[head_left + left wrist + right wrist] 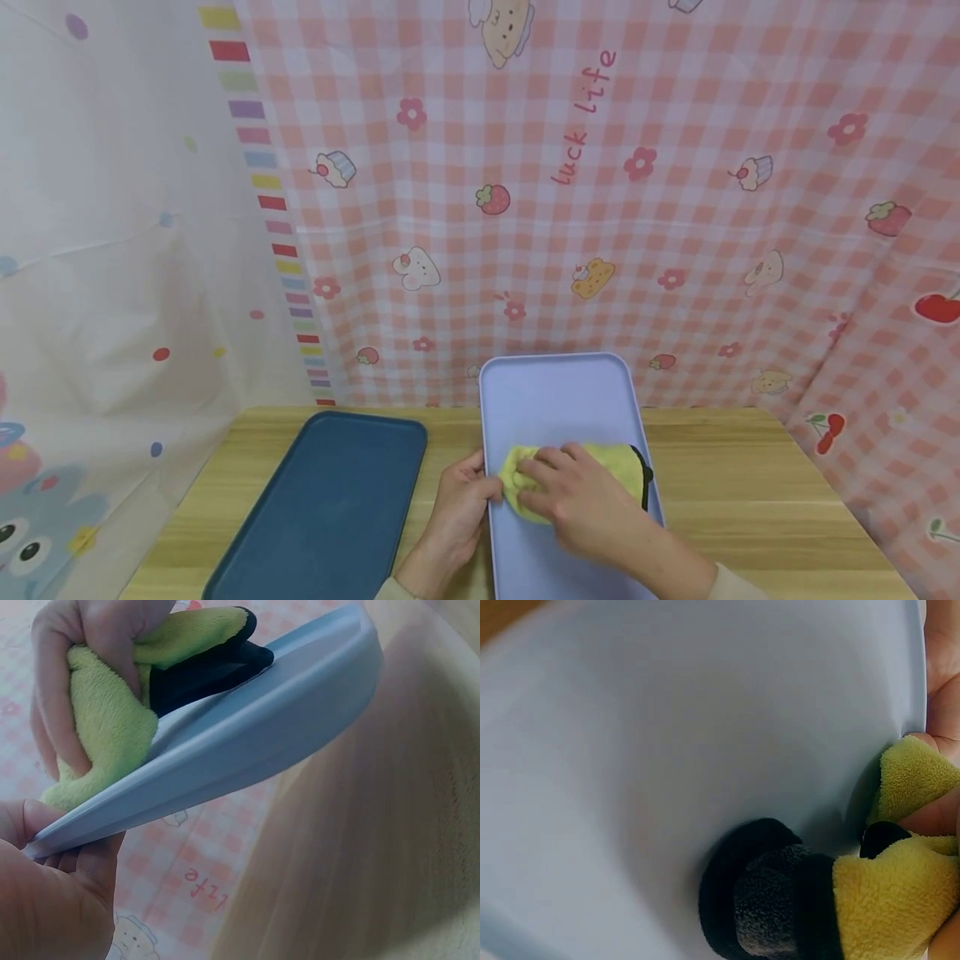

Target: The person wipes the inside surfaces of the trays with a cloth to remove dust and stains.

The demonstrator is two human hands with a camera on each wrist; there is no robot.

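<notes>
A pale lavender tray (558,400) is held up at a tilt over the table. My left hand (457,504) grips its left rim, thumb over the edge and fingers underneath, as the left wrist view shows. Against the tray's inner face my right hand (566,496) holds a yellow cloth (618,462) with a dark edge, bunched under its curled fingers. In the right wrist view the cloth (892,900) shows a dark grey reverse side, and part of it touches the tray's rim close to my left hand.
A dark blue tray (330,500) lies flat on the wooden table (750,500), left of my hands. Behind the table hangs a pink checked curtain (450,233) with printed figures. A white patterned sheet (112,292) hangs at the left.
</notes>
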